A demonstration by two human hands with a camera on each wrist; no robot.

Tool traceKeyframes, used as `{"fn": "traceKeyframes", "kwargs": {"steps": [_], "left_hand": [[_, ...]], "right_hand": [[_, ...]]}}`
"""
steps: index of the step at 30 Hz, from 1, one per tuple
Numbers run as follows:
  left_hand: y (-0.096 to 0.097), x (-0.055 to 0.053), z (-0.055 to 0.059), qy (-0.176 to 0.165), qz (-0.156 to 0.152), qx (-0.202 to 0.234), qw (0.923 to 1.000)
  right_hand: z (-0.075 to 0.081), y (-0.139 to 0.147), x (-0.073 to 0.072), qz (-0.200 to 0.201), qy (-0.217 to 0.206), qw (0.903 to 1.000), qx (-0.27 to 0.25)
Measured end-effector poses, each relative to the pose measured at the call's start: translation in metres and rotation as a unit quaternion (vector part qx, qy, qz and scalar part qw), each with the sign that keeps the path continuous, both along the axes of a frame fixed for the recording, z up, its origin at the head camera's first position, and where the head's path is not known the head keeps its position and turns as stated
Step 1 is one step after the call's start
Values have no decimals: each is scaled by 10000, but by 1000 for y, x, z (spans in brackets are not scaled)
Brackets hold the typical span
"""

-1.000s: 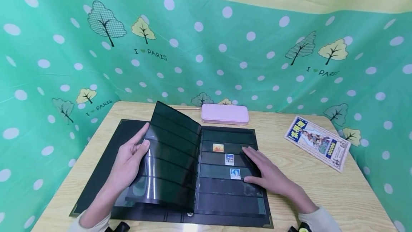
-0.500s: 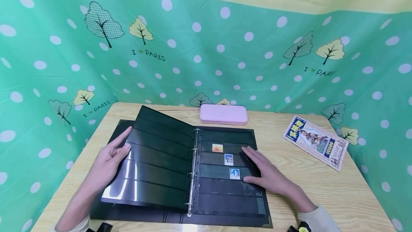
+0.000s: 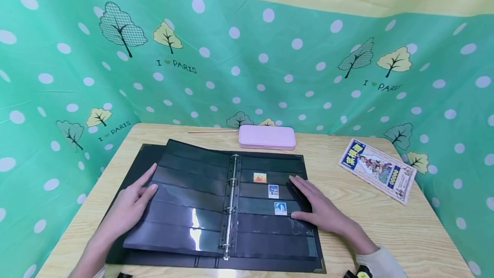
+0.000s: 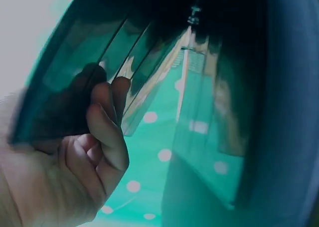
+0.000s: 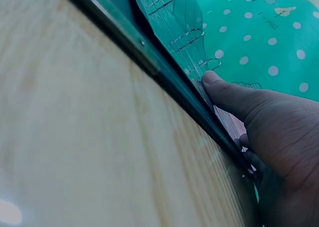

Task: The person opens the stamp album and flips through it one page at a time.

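A black stamp album (image 3: 270,243) lies open on the wooden table, metal rings (image 3: 230,209) down its middle. My left hand (image 3: 129,207) pinches the outer edge of a dark pocket page (image 3: 189,192), slightly raised over the left cover. In the left wrist view, curled fingers (image 4: 107,122) show at that page's edge. My right hand (image 3: 322,207) rests on the album's right edge, its thumb on the right page in the right wrist view. Three stamps sit in that page's strips: an orange one (image 3: 260,178), a blue one (image 3: 273,191) and a blue-and-white one (image 3: 280,208).
Behind the album stands a pink case (image 3: 267,137), with a thin stick (image 3: 212,131) to its left. A printed booklet (image 3: 378,170) lies at the right of the table (image 3: 370,213). A green dotted curtain (image 3: 247,55) hangs around the back and sides.
My left hand has brought the page leftward and down, from steeply raised to nearly flat, uncovering the rings. The right hand stays in place on the album's right edge.
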State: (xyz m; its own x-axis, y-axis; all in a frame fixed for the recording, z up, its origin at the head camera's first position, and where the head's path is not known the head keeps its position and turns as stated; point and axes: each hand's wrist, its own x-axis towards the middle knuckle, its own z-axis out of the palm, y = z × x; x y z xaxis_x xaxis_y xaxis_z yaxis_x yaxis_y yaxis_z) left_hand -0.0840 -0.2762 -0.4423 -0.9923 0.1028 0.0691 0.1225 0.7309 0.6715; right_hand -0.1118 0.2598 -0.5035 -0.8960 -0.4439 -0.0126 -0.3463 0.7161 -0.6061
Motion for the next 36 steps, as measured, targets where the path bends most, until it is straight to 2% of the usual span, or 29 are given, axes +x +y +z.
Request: {"fn": "traceKeyframes", "kwargs": {"steps": [5,9,13,20,22,24,28,36], "left_hand": [[2,2,-15,20,231,49,9997],[4,1,-26,-221,431,35,9988],[6,-1,-33,-370,606,0,9975],[11,-4,-44,-604,879,-316,9938],[13,-5,-48,-432,1019,-332,9933],[14,-6,-53,-107,1109,-328,9932],[16,-6,-61,403,1129,-346,9922],[18,-5,-67,659,983,-412,9921]], "right_hand": [[1,-2,0,-16,-9,10000,-20],[2,-3,1,-40,-38,10000,-32],[1,-3,1,-59,-31,10000,-45],[-2,-4,0,-75,33,10000,6],[-3,-4,0,-75,76,9999,21],[-3,-4,0,-83,136,9999,14],[-4,-3,0,-136,210,9997,-35],[-7,-2,-1,-294,154,9990,-312]]}}
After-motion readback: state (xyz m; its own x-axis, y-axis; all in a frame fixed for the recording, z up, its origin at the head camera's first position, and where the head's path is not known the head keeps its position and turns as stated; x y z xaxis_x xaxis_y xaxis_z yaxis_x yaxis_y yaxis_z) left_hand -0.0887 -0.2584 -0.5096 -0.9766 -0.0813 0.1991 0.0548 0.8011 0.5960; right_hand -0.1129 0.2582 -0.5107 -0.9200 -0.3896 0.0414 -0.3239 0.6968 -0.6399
